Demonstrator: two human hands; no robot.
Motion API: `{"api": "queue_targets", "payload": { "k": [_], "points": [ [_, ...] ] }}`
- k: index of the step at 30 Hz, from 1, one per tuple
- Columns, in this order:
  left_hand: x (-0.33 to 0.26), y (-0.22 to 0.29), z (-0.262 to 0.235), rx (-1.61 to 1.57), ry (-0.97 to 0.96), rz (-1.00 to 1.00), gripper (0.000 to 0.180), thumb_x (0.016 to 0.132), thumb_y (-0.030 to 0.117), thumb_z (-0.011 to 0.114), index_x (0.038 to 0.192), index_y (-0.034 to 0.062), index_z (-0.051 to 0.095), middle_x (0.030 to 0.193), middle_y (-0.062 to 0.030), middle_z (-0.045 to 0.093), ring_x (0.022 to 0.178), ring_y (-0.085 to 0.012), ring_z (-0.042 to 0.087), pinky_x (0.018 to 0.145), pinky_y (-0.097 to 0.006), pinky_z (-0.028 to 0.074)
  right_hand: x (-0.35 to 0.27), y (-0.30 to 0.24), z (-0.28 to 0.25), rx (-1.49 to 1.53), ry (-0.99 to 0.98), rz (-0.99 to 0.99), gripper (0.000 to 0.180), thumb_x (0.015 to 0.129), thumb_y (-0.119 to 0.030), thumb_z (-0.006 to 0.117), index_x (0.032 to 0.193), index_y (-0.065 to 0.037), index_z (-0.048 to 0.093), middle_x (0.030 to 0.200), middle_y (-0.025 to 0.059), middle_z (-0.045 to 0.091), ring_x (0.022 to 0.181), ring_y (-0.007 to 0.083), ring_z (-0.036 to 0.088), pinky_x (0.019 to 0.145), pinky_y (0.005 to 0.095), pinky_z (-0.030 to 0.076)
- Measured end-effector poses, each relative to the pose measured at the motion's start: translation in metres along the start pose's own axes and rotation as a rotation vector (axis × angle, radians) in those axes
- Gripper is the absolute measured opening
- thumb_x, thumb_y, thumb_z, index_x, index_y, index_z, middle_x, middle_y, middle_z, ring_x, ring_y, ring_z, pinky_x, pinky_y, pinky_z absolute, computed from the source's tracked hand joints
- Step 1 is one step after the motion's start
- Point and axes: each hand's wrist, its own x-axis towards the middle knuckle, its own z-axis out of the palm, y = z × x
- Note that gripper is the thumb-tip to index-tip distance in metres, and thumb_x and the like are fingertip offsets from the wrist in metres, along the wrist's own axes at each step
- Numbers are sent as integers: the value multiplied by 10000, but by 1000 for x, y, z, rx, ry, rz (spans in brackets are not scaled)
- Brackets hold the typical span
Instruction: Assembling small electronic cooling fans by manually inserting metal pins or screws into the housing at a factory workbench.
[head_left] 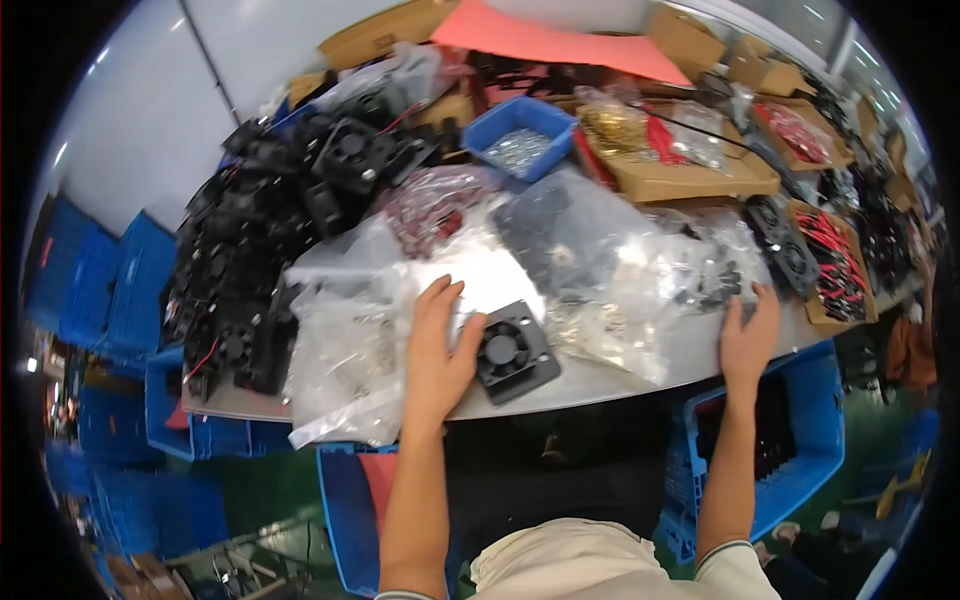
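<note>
A square black cooling fan in a plastic housing (516, 352) lies near the front edge of the metal table. Just to its left is my left hand (441, 350), fingers stretched and thumb apart, the thumb at the housing's left side; whether it touches cannot be told. My right hand (750, 338) reaches over the table's right part, beside a clear bag of small black parts (715, 275). Its thumb and fingers are apart, and nothing shows between them. A clear bag of pale small parts (612, 335) lies between the fan and my right hand.
Black fan units (250, 240) are heaped at the left. A blue tray of small metal pieces (520, 140) stands at the back. Cardboard boxes, one with red and black wires (838, 265), line the right. Blue crates (828, 420) stand below the table edge.
</note>
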Motion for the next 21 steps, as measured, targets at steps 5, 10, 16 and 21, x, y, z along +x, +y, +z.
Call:
{"api": "queue_targets", "payload": {
  "k": [5,10,16,21],
  "points": [
    [-1,6,-3,-51,-18,-66,379,906,124,617,1265,13,569,1377,-174,514,1283,-319,477,1078,-376,354,0,-15,-4,67,-9,44,386,892,-172,642,1213,25,559,1277,231,554,1233,385,498,1068,421,364],
    [-2,4,-1,-71,-47,-67,365,929,120,595,1279,23,567,1395,-147,509,1287,-280,478,1077,-367,346,1,-18,-9,74,4,82,396,876,-166,640,1215,16,550,1310,241,520,1227,412,478,1050,452,367],
    [-3,3,0,-70,-47,-59,362,947,141,593,1289,28,561,1400,-128,505,1294,-258,471,1068,-354,358,2,-17,-12,85,7,81,384,872,-174,641,1201,5,558,1307,248,521,1219,420,477,1041,467,368],
    [-7,-3,-3,-116,-15,-53,353,950,116,585,1289,22,554,1411,-116,493,1302,-238,464,1070,-343,366,2,-23,-13,165,23,65,378,864,-189,655,1188,-13,571,1305,223,527,1204,409,487,1016,465,383]
  ]
}}
